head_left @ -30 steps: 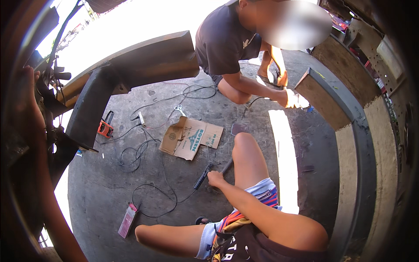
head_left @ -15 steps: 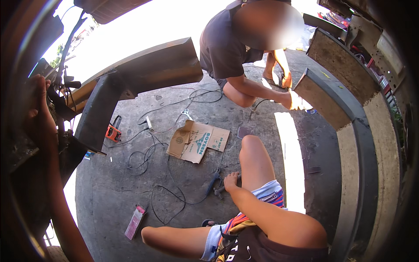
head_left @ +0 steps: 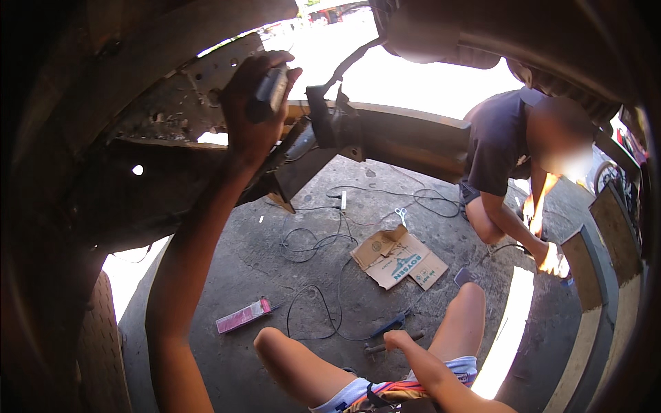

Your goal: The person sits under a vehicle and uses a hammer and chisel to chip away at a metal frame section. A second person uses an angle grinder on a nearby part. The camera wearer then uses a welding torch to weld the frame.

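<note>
My left hand (head_left: 256, 103) is raised under the dark vehicle frame, its fingers wrapped round a short grey block-like piece (head_left: 270, 95) whose kind I cannot make out. Right beside that hand is a bracket (head_left: 332, 120) on the metal beam, with hanging wires. My right hand (head_left: 395, 339) is low, between my knees, closed round the handle of a hammer (head_left: 376, 349). The hammer's head points left, close to the floor. Just above it lies a blue-handled tool (head_left: 392, 323) on a black cable, probably an electrode holder.
Flattened cardboard (head_left: 398, 258), scissors (head_left: 401, 215), looped cables (head_left: 303, 249) and a pink box (head_left: 244, 316) lie on the concrete. Another person (head_left: 506, 138) crouches at right, hands by curved metal beams (head_left: 582, 268). A long curved beam (head_left: 413, 141) crosses ahead.
My view has swung left and up, so the floor things appear shifted right. My left hand now shows with a grey piece in it. The right hand stays on the hammer.
</note>
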`<state>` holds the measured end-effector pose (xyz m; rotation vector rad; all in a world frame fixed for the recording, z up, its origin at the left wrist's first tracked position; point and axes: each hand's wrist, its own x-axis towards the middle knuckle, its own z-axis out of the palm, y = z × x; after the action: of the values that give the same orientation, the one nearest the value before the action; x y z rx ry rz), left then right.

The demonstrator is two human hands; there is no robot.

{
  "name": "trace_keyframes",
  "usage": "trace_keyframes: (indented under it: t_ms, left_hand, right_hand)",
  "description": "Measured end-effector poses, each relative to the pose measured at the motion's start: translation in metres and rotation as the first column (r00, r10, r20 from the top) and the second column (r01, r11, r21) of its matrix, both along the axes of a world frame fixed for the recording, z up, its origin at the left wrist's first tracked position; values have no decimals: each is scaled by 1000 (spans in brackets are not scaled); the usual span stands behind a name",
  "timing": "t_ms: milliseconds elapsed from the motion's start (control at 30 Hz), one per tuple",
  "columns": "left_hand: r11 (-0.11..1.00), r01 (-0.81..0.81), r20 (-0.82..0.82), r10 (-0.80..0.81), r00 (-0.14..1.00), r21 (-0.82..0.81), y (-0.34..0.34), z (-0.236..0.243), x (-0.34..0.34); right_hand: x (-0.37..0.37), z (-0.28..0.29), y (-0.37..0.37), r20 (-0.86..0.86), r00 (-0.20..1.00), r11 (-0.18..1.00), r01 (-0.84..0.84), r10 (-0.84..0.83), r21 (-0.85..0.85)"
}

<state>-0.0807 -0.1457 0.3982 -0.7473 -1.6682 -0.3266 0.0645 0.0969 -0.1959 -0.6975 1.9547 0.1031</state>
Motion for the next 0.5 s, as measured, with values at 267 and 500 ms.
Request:
trace_keyframes:
  t_ms: [267,500]
  left_hand:
    - [999,50,-8,-50,999,19,3,11,2]
    - [1000,3,-119,-5,993,-17,-13,20,-13]
  right_hand:
    - [12,31,-17,-97,995,996,-24,15,-88]
    - [-2,81,-18,-147,989,982,-11,-17,-190]
